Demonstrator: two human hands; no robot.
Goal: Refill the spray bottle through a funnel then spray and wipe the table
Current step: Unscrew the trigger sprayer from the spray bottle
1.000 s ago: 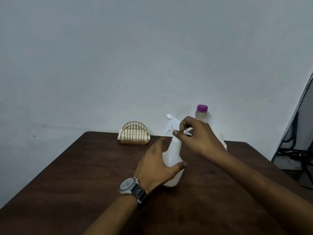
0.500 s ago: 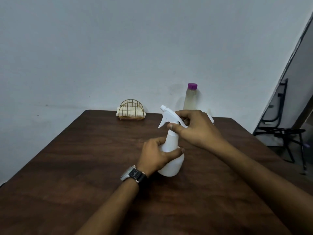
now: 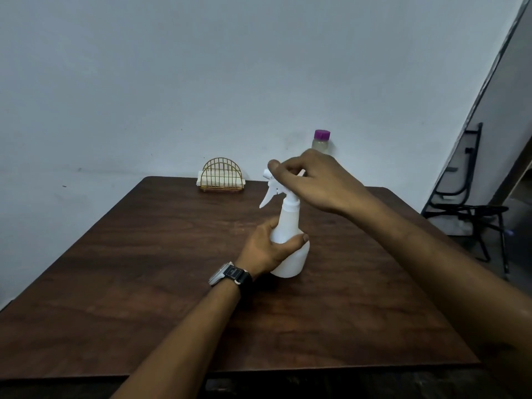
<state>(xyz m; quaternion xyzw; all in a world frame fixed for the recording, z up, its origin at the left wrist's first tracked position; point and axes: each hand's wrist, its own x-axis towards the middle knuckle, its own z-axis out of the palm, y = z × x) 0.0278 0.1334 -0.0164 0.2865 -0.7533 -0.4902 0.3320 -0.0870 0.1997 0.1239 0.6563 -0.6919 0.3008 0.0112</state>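
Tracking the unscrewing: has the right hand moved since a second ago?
Yes: the right hand rose along the spray bottle, collar to trigger head, nearing the purple cap behind.

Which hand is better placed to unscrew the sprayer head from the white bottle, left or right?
Right, probably. The right hand curls over the sprayer head, while the left hand grips the spray bottle low on its body, steadying it upright on the table.
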